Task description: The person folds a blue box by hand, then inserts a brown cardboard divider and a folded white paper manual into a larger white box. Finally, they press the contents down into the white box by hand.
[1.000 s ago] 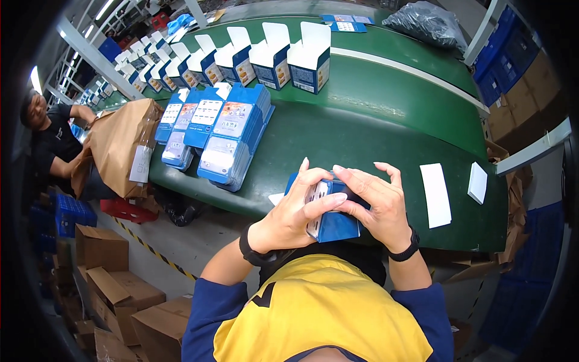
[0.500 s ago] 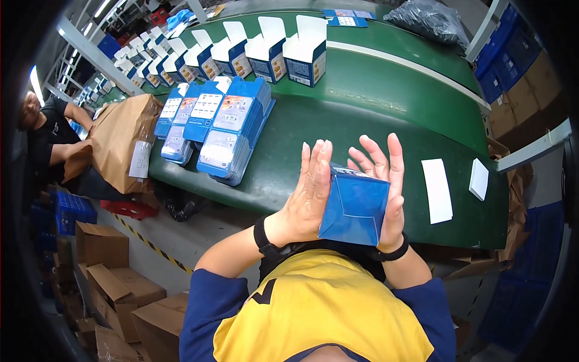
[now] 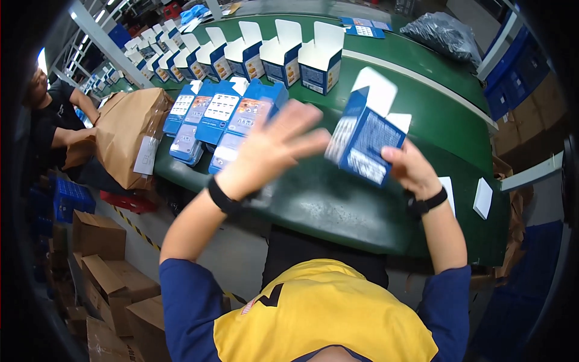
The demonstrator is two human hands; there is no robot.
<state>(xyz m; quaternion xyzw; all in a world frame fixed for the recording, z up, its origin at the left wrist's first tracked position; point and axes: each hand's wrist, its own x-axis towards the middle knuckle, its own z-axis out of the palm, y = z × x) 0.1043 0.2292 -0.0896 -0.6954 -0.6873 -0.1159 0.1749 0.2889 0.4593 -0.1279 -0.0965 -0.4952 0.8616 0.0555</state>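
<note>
Right grip pinches the blue box at its lower right side, thumb flat on the near printed face, the fingers behind mostly hidden; left grip is empty, spread wide and blurred, just left of the box and in front of the stack of flattened cartons. The box tilts above the right-hand part of the green desk, its white flaps raised and its top open; whether its bottom edge touches anything I cannot tell. Being held at one side only, it could swing or slip if the thumb eased off, and too hard a press might dent the thin, unsupported wall. Far and a little left stands a row of open boxes; a careless reach that way could let the tilted corner or tall flap bump the nearest one out of line. Low, spread left fingers might likewise brush the flattened cartons and skew them. Near the right wrist, a white slip lies partly covered, so a dragging wrist could shift it.
</note>
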